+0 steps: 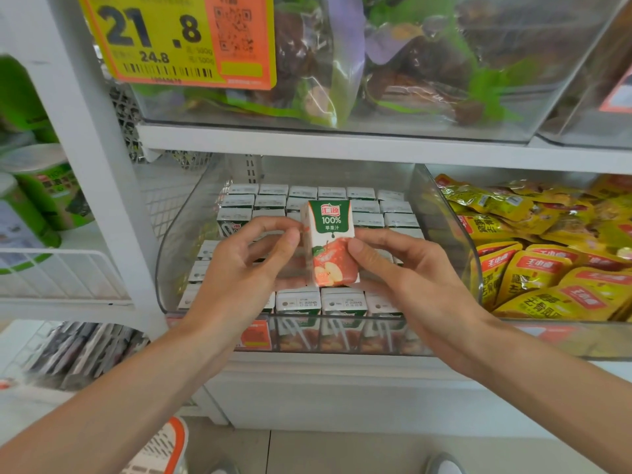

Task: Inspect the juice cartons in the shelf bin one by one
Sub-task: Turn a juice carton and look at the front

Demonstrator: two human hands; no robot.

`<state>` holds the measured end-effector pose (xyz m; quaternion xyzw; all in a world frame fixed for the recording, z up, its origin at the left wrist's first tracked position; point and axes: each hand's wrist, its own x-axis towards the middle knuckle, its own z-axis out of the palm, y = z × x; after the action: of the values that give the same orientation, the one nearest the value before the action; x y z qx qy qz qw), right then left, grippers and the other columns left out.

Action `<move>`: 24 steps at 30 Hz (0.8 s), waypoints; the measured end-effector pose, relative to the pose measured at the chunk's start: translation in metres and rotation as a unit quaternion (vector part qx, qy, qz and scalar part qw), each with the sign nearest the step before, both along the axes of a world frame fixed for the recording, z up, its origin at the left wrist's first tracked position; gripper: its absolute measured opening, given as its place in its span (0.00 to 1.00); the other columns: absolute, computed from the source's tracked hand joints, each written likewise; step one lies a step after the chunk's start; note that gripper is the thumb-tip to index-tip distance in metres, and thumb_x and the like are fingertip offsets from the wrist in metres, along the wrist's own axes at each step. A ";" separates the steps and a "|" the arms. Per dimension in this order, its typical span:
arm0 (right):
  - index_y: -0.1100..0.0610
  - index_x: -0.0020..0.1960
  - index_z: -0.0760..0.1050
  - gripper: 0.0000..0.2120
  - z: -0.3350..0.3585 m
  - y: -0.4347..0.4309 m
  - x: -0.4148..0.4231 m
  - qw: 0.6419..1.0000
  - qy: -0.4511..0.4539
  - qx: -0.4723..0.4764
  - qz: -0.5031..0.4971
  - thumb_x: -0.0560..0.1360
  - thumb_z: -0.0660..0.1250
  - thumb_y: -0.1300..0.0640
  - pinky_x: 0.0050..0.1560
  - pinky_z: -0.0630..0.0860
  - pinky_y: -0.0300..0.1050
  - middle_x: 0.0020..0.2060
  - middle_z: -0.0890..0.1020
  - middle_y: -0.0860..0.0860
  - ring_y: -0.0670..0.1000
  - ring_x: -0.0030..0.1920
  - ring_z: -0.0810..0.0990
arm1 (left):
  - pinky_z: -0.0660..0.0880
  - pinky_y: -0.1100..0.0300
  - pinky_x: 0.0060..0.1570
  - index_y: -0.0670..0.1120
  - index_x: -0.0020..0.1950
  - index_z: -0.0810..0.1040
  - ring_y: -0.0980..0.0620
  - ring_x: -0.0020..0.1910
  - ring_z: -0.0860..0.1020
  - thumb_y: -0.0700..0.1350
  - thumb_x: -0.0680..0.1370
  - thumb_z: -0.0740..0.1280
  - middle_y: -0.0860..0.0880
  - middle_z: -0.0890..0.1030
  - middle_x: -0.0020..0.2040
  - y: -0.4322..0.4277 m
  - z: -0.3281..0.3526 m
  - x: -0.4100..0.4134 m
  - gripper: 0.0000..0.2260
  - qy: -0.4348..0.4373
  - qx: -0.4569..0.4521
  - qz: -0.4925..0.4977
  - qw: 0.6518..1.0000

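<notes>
A small apple juice carton, white and green with a red apple picture, is held upright above the clear shelf bin. My left hand pinches its left edge with thumb and fingers. My right hand grips its right side, thumb on the front. Below and behind it, several more juice cartons stand packed in rows inside the bin, tops up.
A neighbouring clear bin holds yellow snack packets on the right. The shelf above carries a bin of bagged dried fruit with a yellow price tag. Green canisters stand at the left. A white basket sits on the floor.
</notes>
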<state>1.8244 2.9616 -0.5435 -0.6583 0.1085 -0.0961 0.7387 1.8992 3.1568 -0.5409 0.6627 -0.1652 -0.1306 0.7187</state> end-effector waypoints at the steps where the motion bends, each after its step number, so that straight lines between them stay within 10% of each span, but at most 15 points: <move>1: 0.57 0.60 0.86 0.12 0.000 0.000 0.000 1.000 0.001 0.011 -0.005 0.78 0.75 0.57 0.57 0.84 0.45 0.56 0.88 0.53 0.55 0.57 0.88 | 0.84 0.62 0.45 0.50 0.58 0.83 0.50 0.49 0.88 0.46 0.81 0.69 0.51 0.89 0.53 0.000 0.000 0.000 0.07 -0.006 0.002 -0.003 1.000; 9: 0.61 0.60 0.82 0.13 0.003 0.003 0.001 0.999 0.005 0.034 0.007 0.76 0.76 0.59 0.55 0.85 0.44 0.51 0.89 0.58 0.56 0.53 0.89 | 0.82 0.67 0.48 0.54 0.67 0.80 0.58 0.55 0.86 0.50 0.73 0.76 0.59 0.87 0.57 0.000 0.000 0.000 0.21 -0.026 0.012 -0.023 0.999; 24: 0.52 0.63 0.84 0.20 0.000 0.000 0.001 0.997 0.025 -0.067 0.039 0.74 0.81 0.48 0.67 0.80 0.49 0.58 0.87 0.51 0.51 0.60 0.86 | 0.78 0.72 0.55 0.53 0.67 0.82 0.59 0.59 0.85 0.53 0.81 0.67 0.58 0.87 0.59 -0.001 -0.001 -0.001 0.16 -0.047 0.058 -0.079 0.994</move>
<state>1.8254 2.9615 -0.5432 -0.7119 0.0946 -0.0581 0.6934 1.8980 3.1556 -0.5416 0.6936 -0.2429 -0.1651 0.6578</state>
